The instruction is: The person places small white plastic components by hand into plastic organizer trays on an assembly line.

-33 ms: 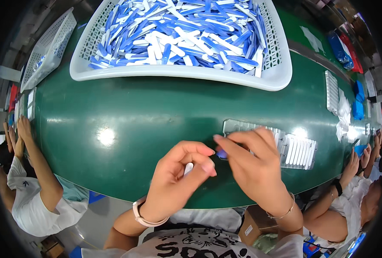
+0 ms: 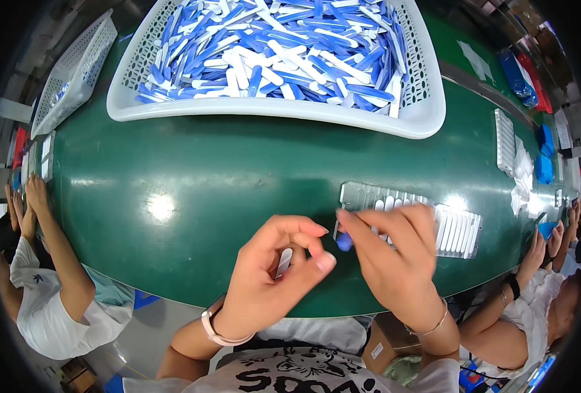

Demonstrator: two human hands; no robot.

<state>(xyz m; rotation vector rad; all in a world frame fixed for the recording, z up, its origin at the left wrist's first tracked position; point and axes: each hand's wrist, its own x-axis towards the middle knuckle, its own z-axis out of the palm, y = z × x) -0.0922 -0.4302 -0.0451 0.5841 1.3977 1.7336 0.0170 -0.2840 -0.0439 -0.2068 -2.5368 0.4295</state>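
The left hand [image 2: 274, 275] is held palm inward above the near part of the green table [image 2: 140, 157], its fingers curled around a white stick [image 2: 284, 261]. The stick lies inside the hollow of the hand, behind the thumb, with only part of it showing. The tips of the thumb and forefinger stand apart with a gap between them, to the right of the stick and a little nearer or farther than it respectively.

The right hand [image 2: 395, 252] is to the right, blurred, its fingers drawn together and pointing left. It pinches a blue piece [image 2: 344, 242], which pokes out on the left, just nearer than the fingertips; the rest is covered by the fingers. Whether the blue piece touches the tray beneath cannot be told.

The clear plastic tray [image 2: 352, 192] lies under and beyond the right hand, partly hidden by it. White strips [image 2: 457, 230] stand side by side to the right of the hand. At the far side, a white basket [image 2: 271, 111] holds a heap of blue and white sticks [image 2: 277, 56].
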